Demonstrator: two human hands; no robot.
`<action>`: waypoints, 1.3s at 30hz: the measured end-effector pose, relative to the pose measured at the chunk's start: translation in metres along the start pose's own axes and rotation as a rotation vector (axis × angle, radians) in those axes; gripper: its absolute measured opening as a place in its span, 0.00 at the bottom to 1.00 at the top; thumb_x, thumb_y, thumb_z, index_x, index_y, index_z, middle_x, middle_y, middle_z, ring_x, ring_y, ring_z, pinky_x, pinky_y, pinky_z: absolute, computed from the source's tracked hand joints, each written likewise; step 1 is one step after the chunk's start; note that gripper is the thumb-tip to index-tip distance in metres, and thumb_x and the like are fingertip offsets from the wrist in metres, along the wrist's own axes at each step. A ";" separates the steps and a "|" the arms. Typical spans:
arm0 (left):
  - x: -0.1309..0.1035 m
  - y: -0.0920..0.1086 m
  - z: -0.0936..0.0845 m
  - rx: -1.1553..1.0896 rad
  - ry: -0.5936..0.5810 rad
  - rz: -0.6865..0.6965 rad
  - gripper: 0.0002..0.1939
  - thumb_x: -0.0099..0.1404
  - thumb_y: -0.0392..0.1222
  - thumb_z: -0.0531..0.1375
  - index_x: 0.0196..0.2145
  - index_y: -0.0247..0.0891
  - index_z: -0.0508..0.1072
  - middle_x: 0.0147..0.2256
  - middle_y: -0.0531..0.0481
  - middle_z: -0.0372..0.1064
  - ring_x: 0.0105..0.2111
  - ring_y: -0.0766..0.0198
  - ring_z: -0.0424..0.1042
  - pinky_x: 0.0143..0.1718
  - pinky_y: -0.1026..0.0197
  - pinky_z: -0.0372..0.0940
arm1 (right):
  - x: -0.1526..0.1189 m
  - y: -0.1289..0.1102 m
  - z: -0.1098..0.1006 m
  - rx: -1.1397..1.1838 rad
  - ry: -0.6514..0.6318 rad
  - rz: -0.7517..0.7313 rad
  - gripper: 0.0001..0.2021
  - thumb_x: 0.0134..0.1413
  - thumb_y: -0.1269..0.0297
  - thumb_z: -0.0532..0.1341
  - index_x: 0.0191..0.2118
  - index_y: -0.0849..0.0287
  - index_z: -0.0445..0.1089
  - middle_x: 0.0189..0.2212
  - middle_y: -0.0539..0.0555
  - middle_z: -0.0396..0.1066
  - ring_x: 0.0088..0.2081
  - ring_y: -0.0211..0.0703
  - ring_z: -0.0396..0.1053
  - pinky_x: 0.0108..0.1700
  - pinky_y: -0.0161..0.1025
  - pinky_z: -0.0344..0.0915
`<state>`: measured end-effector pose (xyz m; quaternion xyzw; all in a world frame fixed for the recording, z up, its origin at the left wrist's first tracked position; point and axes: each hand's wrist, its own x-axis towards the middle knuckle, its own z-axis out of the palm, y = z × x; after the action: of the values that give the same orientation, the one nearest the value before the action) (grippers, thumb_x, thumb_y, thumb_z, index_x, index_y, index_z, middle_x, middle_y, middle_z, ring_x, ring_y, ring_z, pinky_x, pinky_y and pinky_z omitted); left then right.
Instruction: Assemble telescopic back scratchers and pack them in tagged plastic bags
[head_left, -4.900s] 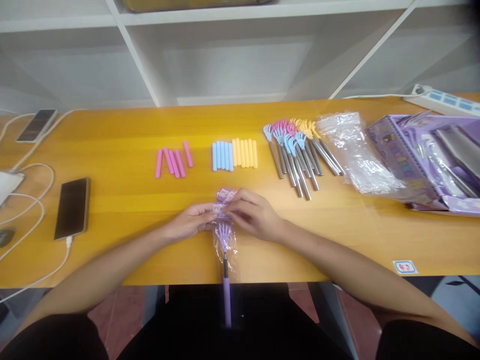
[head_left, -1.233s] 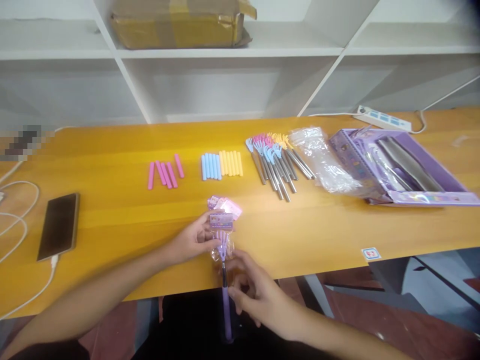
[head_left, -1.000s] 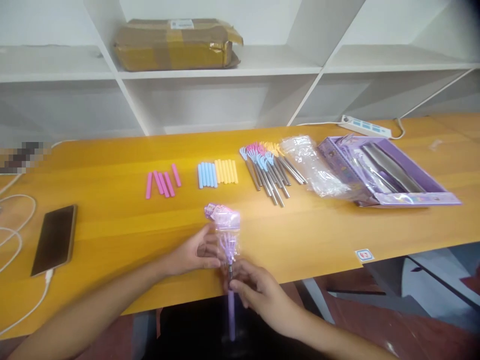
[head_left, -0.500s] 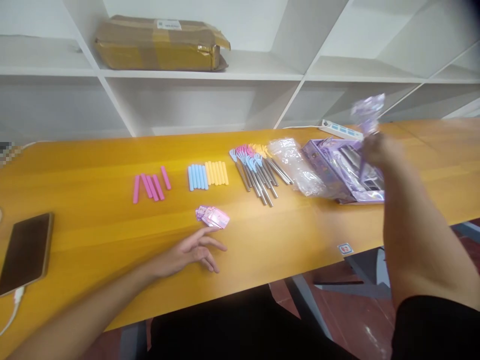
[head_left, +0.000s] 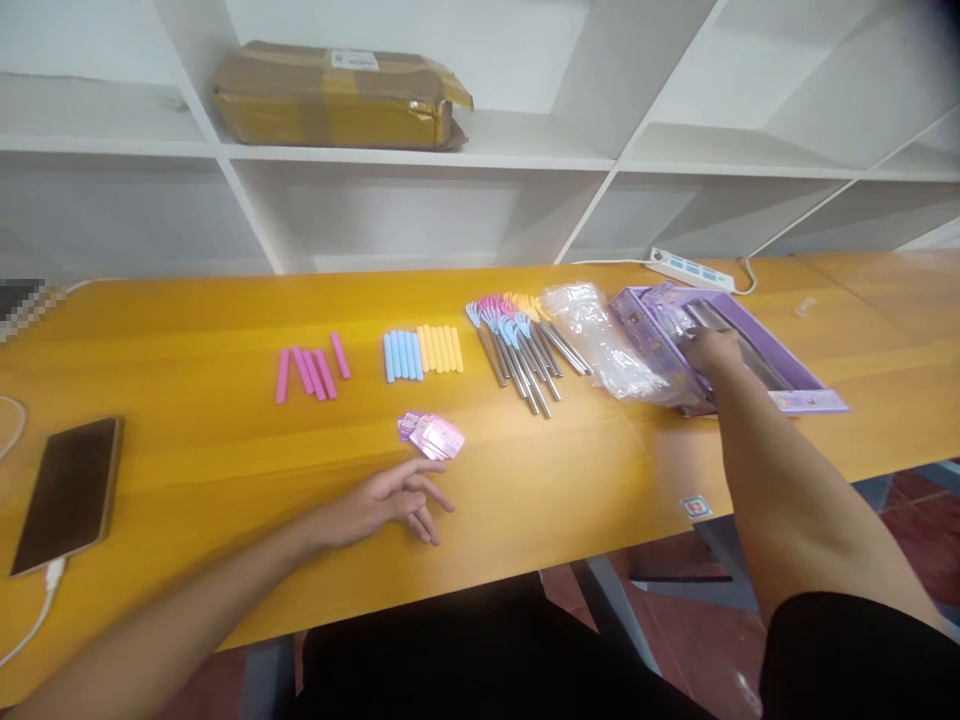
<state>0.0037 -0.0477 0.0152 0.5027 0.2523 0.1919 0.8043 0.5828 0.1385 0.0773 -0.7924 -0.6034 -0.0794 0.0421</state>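
My left hand (head_left: 397,503) rests at the near side of the table with its fingers apart, holding nothing. Just beyond its fingertips lies a small pile of pink and purple cards (head_left: 433,437). At the right, my right hand (head_left: 711,352) reaches into an open purple box (head_left: 806,372), its fingers closed on a plastic-wrapped package (head_left: 675,318); the fingertips are partly hidden. Left of the box lie clear plastic bags (head_left: 600,340). Beside those is a bunch of back scratchers (head_left: 517,350) with metal rods and blue, pink and yellow claw heads.
Pink sticks (head_left: 315,372), blue sticks (head_left: 403,356) and yellow sticks (head_left: 441,349) lie in groups. A phone (head_left: 67,495) with a white cable is at the left, a power strip (head_left: 691,269) behind the box. A small sticker (head_left: 696,507) lies near the front edge. Shelves hold a cardboard box (head_left: 337,100).
My right hand has come down and leftward, lowering the plastic-wrapped package from above into the purple box. My left hand has stayed nearly still. The view has shifted slightly.
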 end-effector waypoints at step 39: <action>-0.008 0.007 -0.006 -0.012 -0.005 -0.091 0.22 0.78 0.57 0.59 0.54 0.35 0.74 0.44 0.38 0.79 0.39 0.56 0.83 0.45 0.53 0.74 | -0.005 -0.230 -0.038 -0.130 -0.733 -0.420 0.24 0.60 0.47 0.69 0.21 0.59 0.73 0.25 0.58 0.75 0.28 0.46 0.71 0.38 0.42 0.65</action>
<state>-0.0072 -0.0452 0.0206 0.4864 0.2718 0.1551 0.8158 0.3576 0.1893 0.1073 -0.6292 -0.7204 0.1627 -0.2422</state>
